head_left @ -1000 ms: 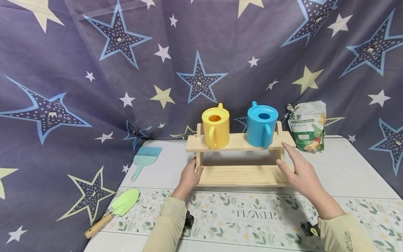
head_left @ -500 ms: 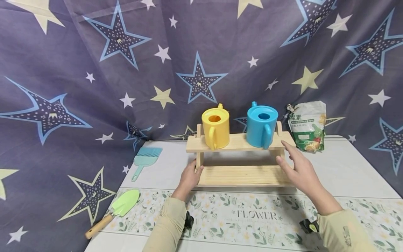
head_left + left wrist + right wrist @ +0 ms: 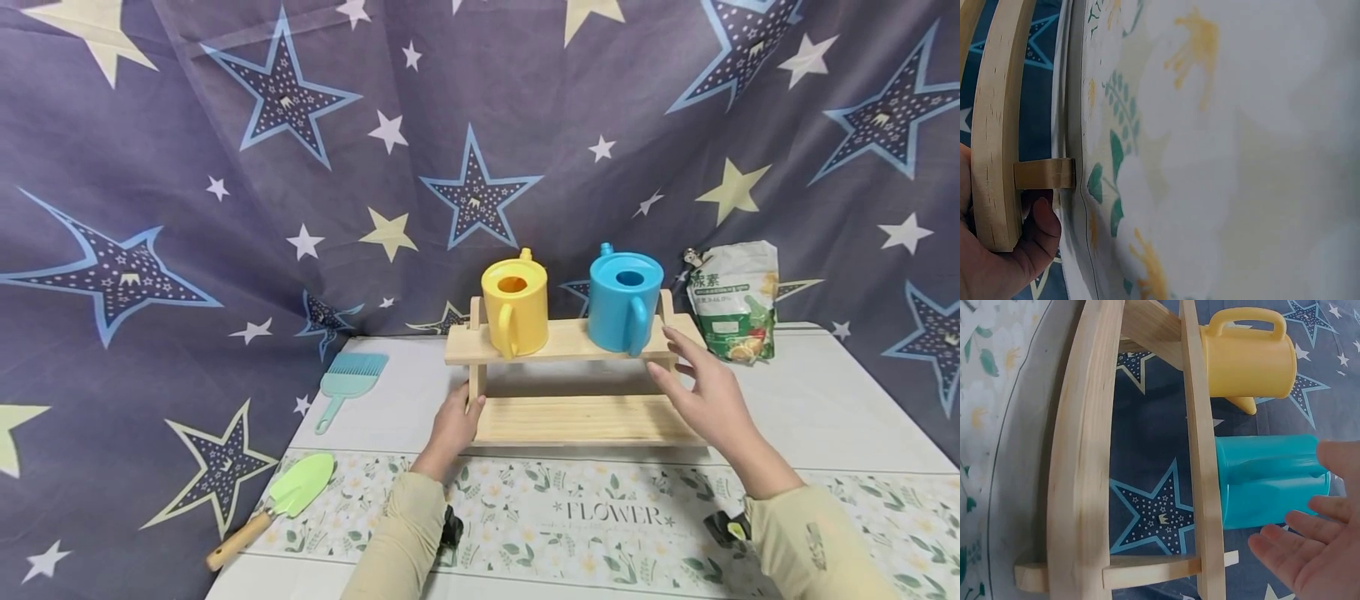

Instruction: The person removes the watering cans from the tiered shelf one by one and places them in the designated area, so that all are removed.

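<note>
A two-tier wooden shelf (image 3: 585, 421) stands in the middle of the table. On its upper board are a yellow watering can (image 3: 528, 312) at the left and a blue watering can (image 3: 611, 312) at the right, both upright with handles toward me. My left hand (image 3: 453, 423) grips the left end of the lower board; the left wrist view shows thumb and fingers (image 3: 1046, 219) around the wood. Fingers spread, my right hand (image 3: 708, 396) hovers by the shelf's right end, close to the blue can. In the right wrist view that hand (image 3: 1322, 537) holds nothing.
Behind the shelf at right stands a green-and-white bag (image 3: 735, 304) with a clip. At the left lie a light-blue brush (image 3: 351, 379) and a green trowel (image 3: 300, 485) with a wooden handle. A starry cloth (image 3: 337, 183) hangs behind the table.
My right hand has shifted slightly left and up, toward the blue watering can. The left hand keeps its grip on the shelf, and the cans have not moved.
</note>
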The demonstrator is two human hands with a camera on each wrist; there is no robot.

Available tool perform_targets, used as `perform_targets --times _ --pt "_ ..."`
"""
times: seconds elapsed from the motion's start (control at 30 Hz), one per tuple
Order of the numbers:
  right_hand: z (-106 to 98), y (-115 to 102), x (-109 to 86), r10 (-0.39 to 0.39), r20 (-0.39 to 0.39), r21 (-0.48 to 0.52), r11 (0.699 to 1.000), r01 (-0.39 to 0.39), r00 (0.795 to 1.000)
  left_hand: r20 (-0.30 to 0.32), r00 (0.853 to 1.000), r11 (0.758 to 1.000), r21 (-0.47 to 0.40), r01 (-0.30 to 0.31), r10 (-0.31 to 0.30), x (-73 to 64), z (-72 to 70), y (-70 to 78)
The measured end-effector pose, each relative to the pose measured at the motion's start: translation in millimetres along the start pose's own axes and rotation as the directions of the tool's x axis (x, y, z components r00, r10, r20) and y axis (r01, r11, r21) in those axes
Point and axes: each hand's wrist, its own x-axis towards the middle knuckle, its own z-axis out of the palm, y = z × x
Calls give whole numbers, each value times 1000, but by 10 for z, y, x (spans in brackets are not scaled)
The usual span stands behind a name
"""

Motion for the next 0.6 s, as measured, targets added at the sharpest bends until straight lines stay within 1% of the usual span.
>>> perform_targets --times 0.2,0.43,0.6 --pt "29 -29 72 23 -13 67 997 -23 1000 11 1000 1000 14 25 -25 -5 0 9" --pt "83 -32 123 47 -35 101 994 -43 998 30 998 998 14 55 -56 0 5 10" --pt "118 -43 159 68 -34 138 988 -62 997 24 999 999 14 44 -45 -4 5 16"
